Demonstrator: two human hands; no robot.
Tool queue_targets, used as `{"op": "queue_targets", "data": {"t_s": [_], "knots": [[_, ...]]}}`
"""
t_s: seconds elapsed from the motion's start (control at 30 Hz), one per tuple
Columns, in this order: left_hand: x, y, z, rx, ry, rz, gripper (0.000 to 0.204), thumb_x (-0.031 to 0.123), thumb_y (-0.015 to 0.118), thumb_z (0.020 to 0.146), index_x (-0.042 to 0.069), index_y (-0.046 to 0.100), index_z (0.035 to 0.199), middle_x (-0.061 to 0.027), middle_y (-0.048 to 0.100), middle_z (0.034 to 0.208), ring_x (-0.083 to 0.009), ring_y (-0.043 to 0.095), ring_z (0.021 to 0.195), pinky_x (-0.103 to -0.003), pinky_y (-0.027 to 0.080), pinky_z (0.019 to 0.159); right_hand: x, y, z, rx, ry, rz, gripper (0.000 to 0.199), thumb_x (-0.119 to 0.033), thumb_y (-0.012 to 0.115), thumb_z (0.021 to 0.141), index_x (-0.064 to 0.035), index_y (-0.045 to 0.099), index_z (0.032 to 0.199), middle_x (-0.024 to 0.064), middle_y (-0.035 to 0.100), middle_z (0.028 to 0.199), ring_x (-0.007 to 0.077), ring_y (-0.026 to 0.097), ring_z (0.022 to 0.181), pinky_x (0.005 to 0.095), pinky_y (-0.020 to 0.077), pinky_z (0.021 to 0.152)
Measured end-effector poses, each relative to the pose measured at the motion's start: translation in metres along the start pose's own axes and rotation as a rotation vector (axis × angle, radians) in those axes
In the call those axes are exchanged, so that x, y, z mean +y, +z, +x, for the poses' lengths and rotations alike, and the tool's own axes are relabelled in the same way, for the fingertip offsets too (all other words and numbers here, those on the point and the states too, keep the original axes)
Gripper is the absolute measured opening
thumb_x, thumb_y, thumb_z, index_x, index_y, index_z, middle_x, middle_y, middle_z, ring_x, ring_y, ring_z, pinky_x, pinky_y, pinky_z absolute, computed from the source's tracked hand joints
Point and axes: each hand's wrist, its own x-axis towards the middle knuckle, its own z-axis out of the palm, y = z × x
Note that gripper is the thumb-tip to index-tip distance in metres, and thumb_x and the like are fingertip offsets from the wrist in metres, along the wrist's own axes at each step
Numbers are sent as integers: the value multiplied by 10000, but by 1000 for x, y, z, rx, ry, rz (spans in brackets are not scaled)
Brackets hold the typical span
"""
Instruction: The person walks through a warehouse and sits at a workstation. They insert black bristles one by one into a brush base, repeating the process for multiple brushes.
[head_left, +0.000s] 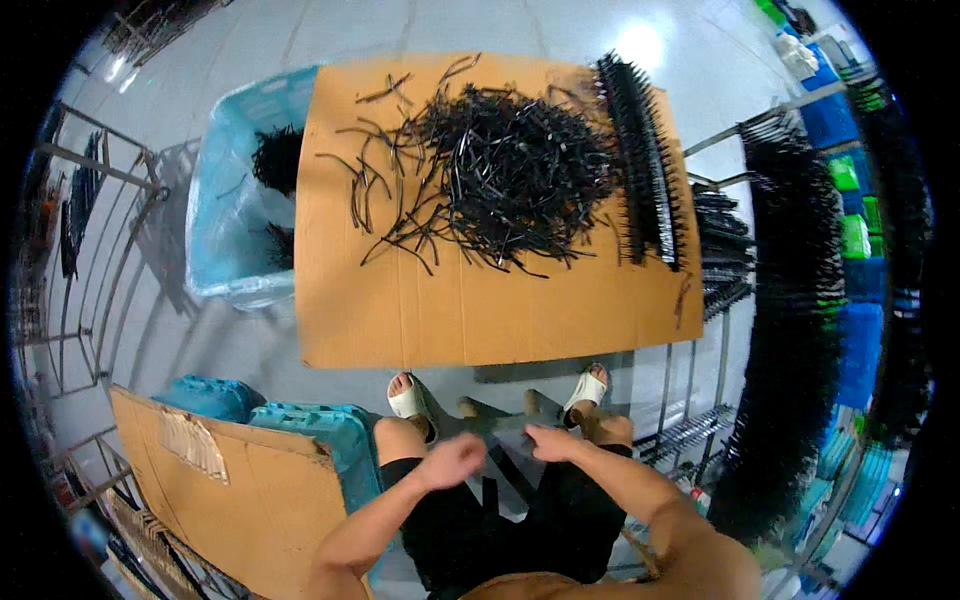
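My left hand (455,461) hovers above my left thigh, smeared by motion, so its fingers cannot be read. Over my right thigh, my right hand (548,442) is closed with its fingers curled in; whatever it may hold is hidden. Both hands are apart from the cardboard-topped table (400,320) in front of me. On that cardboard lies a tangled heap of thin black strips (520,175), with loose ones scattered to its left. Along the right side stand long black racks (640,165) lined with short teeth or pieces.
A light-blue plastic crate (215,220), lined with film and holding black pieces, stands left of the table. Nearer left are teal crates (320,420) and a cardboard sheet (230,500). Metal frames with dense black racks (795,300) line the right side.
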Motion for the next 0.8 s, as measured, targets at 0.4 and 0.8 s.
{"op": "queue_targets", "data": {"t_s": [0.4, 0.8], "knots": [[-39, 48, 139, 202, -125, -376, 232, 166, 598, 936, 6, 586, 1104, -57, 635, 1005, -121, 572, 914, -270, 468, 820, 75, 74, 168, -468, 8, -30, 903, -537, 623, 803, -138, 203, 1496, 198, 164, 1551, 428, 195, 1404, 529, 223, 1120], [-41, 57, 66, 786, 12, -572, 152, 81, 586, 909, -25, 601, 1018, -66, 646, 908, -130, 613, 793, -253, 496, 718, 77, 63, 173, -325, -122, -191, 755, -322, 570, 869, -113, 202, 1494, 220, 298, 1484, 398, 324, 1347, 480, 305, 1064]]}}
